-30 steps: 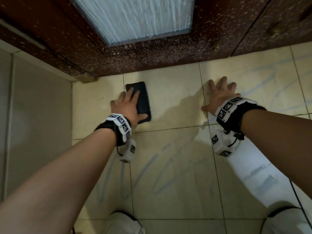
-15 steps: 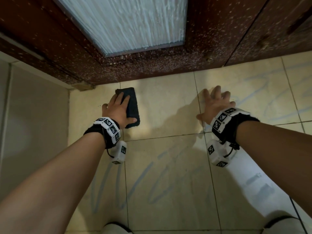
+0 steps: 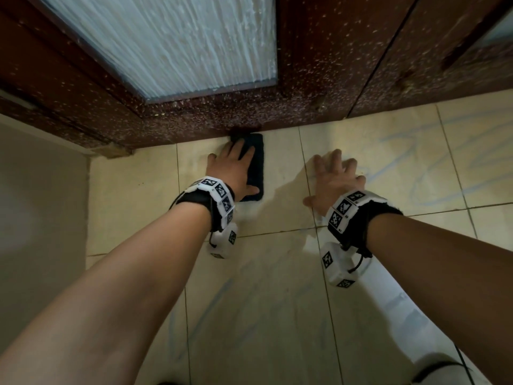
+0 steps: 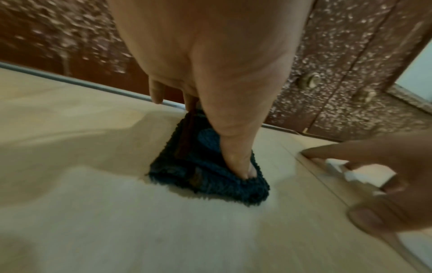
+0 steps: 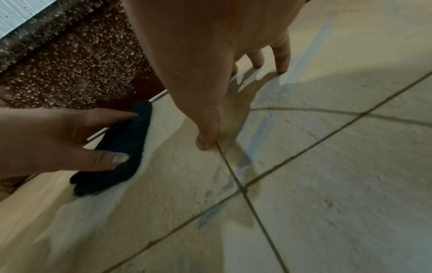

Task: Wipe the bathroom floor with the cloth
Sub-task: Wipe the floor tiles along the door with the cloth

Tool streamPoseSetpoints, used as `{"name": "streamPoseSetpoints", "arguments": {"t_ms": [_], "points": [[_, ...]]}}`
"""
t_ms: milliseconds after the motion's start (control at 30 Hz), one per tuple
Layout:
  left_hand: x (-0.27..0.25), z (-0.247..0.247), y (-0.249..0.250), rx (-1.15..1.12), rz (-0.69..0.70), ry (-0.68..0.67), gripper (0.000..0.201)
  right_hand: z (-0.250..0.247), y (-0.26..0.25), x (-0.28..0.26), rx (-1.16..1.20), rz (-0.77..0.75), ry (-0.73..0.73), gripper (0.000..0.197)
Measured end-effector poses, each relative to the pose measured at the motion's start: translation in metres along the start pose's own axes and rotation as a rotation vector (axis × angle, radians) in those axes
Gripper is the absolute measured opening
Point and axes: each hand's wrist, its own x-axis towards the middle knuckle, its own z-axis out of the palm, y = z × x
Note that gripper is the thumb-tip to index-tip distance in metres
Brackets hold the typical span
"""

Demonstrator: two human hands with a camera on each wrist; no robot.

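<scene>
From the head view, the left hand (image 3: 234,170) lies flat on a dark cloth (image 3: 253,168), with its fingers straight and pressing down, not curled around it. The cloth lies on the floor (image 3: 277,301), which is made of pale tiles, and its far end touches the bottom of the brown door (image 3: 319,79). The door is speckled all over and has a bumpy glass pane (image 3: 172,43) in it. The right hand (image 3: 334,182) is flat on the floor too, just beside the cloth, with its fingers spread wide and nothing in it. Both wrists wear white bands with black square marks. Faint blue scribble lines show on the tiles. From the left wrist view, the left hand (image 4: 210,64) comes down onto the fuzzy dark cloth (image 4: 198,175), and the thumb (image 4: 238,162) presses into its near edge. The little finger hangs off the cloth beside it. The right hand (image 4: 385,184) is blurry at the side, resting on the floor. From the right wrist view, the right hand (image 5: 210,55) stands on its fingertips and thumb on the tiles, near where the dark lines between tiles cross. The left hand (image 5: 58,140) shows at the side, its fingers and thumb laid straight on the cloth (image 5: 121,147) by the door.
</scene>
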Motion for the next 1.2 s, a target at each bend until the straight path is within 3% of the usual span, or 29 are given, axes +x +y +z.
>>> {"name": "streamPoseSetpoints", "arguments": {"t_ms": [267, 733, 967, 1200], "points": [[0.011, -0.01, 0.059, -0.004, 0.092, -0.038, 0.105, 0.003, 0.002, -0.004, -0.001, -0.017, 0.046, 0.109], [-0.027, 0.011, 0.102, -0.085, 0.042, -0.019, 0.105, -0.005, 0.004, -0.003, -0.003, -0.008, -0.03, 0.1], [-0.053, 0.025, 0.078, -0.11, 0.03, -0.016, 0.106, -0.01, 0.002, -0.008, -0.024, -0.011, -0.019, 0.095], [-0.075, 0.041, 0.001, -0.117, -0.093, -0.037, 0.105, -0.015, -0.001, -0.008, -0.017, -0.015, -0.035, 0.084]]}}
